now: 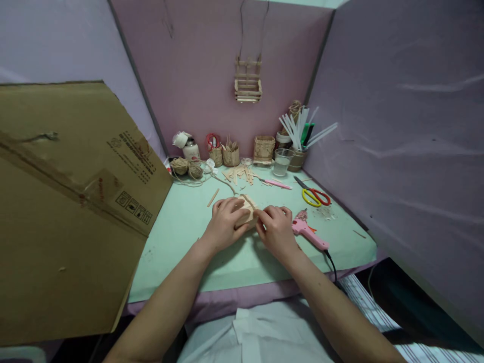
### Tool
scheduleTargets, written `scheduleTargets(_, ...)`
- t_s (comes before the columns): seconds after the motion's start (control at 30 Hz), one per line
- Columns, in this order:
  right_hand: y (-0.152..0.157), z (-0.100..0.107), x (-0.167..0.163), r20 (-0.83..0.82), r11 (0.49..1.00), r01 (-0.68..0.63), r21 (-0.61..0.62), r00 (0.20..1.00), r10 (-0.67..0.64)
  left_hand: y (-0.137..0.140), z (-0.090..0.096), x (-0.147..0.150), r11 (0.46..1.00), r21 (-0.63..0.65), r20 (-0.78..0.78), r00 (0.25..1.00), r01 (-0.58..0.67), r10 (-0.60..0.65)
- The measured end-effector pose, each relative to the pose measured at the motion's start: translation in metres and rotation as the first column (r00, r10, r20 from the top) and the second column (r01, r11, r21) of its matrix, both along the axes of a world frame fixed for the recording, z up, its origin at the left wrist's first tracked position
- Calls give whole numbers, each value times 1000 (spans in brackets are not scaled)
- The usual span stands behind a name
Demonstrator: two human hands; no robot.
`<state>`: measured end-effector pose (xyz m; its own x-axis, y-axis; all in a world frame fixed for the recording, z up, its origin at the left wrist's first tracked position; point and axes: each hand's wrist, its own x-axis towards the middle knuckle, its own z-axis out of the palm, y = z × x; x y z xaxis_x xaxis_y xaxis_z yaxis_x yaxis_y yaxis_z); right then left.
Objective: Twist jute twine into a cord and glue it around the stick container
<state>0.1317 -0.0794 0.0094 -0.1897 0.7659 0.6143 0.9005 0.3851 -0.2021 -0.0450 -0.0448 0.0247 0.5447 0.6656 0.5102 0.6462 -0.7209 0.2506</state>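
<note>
A small box-like piece of pale wooden sticks (247, 205) sits between my hands over the middle of the table. My left hand (226, 222) is closed on its left side, fingers across the top. A length of twine (226, 182) runs from the twine balls at the back left to the piece and lies along its top. My right hand (275, 227) pinches at the right edge of the piece, where the twine seems to end; the fingertips partly hide what they hold. Just right of that hand lies a pink hot glue gun (310, 234).
Scissors (312, 194) and a pink pen-like tool (278, 184) lie behind the glue gun. Loose wooden sticks (240, 174), a cup of water (282, 164), twine balls (179, 166) and a holder of white glue sticks (298, 156) line the back. A cardboard sheet (75, 212) stands at left.
</note>
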Motion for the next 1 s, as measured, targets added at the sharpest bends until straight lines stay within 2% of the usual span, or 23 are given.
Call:
scheduleTargets(0.47, 0, 0, -1, 10, 999, 49, 12, 999, -49, 0, 1, 0, 1000, -9, -5, 1000, -19, 19)
scheduleTargets(0.6, -1, -1, -1, -77, 1000, 19, -23, 997, -21, 1, 0, -1, 1000, -15, -4, 1000, -8, 8)
scheduleTargets(0.73, 0, -3, 3, -298, 999, -15, -42, 955, 2, 3, -1, -4, 999, -36, 18, 1000, -14, 15)
scheduleTargets(0.8, 4, -5, 8, -434, 998, -28, -49, 901, 4, 4, -1, -10, 993, -97, 72, 995, -68, 75)
scheduleTargets(0.87, 10, -10, 13, -538, 992, -76, -99, 843, 11, 8, -2, -17, 971, -210, 121, 982, -117, 144)
scheduleTargets(0.93, 15, -14, 16, -612, 967, -166, -196, 791, 12, 12, -4, -25, 938, -331, 143, 977, -104, 159)
scheduleTargets(1.0, 17, -17, 15, -665, 924, -256, -283, 747, 4, 17, -6, -31, 903, -429, 170, 978, -37, 121)
